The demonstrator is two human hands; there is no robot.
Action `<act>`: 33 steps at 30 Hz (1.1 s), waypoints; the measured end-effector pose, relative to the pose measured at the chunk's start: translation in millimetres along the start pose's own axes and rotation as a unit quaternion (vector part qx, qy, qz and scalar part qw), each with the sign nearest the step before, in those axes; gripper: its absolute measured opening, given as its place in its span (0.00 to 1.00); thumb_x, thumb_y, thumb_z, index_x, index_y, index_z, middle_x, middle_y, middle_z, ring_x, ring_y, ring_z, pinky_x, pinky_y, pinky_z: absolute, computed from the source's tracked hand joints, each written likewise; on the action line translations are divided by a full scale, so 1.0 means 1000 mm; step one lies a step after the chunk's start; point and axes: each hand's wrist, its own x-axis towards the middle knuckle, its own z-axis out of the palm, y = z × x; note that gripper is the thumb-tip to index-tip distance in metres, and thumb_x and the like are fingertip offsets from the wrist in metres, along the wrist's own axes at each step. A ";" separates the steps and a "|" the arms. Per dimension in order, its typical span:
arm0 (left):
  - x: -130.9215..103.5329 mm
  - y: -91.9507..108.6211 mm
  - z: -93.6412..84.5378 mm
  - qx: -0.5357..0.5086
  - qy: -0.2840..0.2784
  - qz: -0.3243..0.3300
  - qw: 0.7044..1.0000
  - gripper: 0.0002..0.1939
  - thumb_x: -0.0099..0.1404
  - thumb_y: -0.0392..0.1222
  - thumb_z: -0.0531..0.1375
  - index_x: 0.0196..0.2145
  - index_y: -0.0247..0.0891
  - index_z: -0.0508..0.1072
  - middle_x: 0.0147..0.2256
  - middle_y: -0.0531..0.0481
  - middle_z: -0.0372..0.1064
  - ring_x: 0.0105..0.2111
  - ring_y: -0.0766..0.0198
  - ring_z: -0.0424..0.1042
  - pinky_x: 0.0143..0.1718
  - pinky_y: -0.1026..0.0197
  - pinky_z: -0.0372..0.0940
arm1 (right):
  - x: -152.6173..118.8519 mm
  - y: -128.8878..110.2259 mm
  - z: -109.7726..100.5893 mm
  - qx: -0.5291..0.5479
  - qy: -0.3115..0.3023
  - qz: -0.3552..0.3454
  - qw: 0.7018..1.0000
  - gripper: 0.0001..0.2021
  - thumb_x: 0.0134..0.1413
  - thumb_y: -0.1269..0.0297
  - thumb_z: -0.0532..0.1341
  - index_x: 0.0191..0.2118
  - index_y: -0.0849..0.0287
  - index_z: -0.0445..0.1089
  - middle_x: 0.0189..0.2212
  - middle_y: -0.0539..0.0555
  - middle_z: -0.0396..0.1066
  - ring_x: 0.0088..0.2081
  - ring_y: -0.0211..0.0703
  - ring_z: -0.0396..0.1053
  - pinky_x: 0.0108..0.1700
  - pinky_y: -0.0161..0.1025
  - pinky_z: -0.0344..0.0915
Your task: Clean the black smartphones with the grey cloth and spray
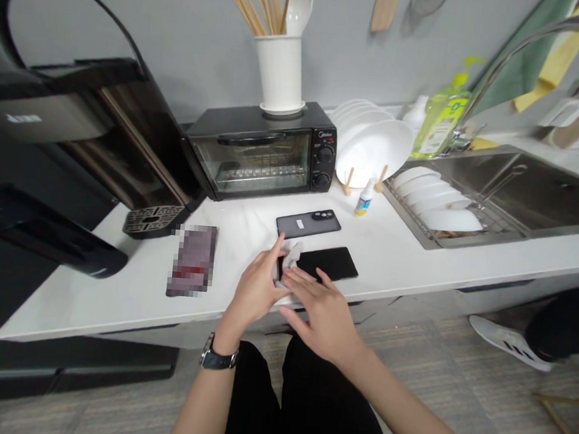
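Note:
A dark smartphone (334,263) lies screen up near the counter's front edge. At its left end is my left hand (258,280), closed around the edge with one finger pointing away from me. A crumpled white tissue (293,255) rests on that end of the phone. My right hand (326,317) presses the tissue with its fingertips, thumb apart from the other fingers. Just behind the phone lies a dark translucent phone case (309,224) with camera cutouts. My fingers partly hide the phone's left end.
A small spray bottle (364,197) stands behind the case. Further back are a toaster oven (269,158) and racked white plates (373,150). To the left are a pixelated flat object (193,263) and a black machine (121,117); the sink (546,197) is right.

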 end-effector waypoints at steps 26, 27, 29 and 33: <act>-0.001 -0.004 0.000 -0.008 0.004 0.037 0.999 0.55 0.64 0.40 0.72 0.78 0.51 0.45 0.62 0.45 0.73 0.61 0.50 0.71 0.64 0.46 0.64 | 0.014 0.032 -0.004 -0.076 0.068 0.079 0.992 0.29 0.74 0.46 0.56 0.66 0.65 0.70 0.66 0.66 0.69 0.70 0.62 0.65 0.75 0.67 0.50; 0.000 -0.004 0.000 -0.006 0.001 0.032 0.999 0.53 0.64 0.37 0.71 0.78 0.50 0.46 0.61 0.44 0.73 0.61 0.51 0.72 0.63 0.47 0.65 | 0.018 0.019 0.002 -0.052 0.049 0.052 0.996 0.30 0.73 0.45 0.57 0.66 0.65 0.70 0.66 0.66 0.69 0.70 0.61 0.65 0.75 0.65 0.51; 0.000 -0.003 -0.001 0.000 -0.002 0.022 1.000 0.52 0.64 0.32 0.68 0.78 0.48 0.47 0.60 0.43 0.73 0.59 0.51 0.72 0.62 0.48 0.67 | 0.016 0.001 0.006 -0.005 0.013 0.009 1.000 0.31 0.73 0.44 0.58 0.67 0.63 0.69 0.67 0.64 0.69 0.70 0.57 0.65 0.75 0.62 0.53; 0.000 -0.001 -0.001 -0.001 0.002 0.030 1.000 0.56 0.63 0.35 0.72 0.78 0.52 0.45 0.62 0.45 0.73 0.62 0.49 0.70 0.64 0.46 0.65 | -0.008 0.019 -0.016 0.000 0.003 0.029 1.000 0.23 0.77 0.51 0.54 0.66 0.55 0.70 0.66 0.57 0.71 0.67 0.52 0.69 0.76 0.63 0.49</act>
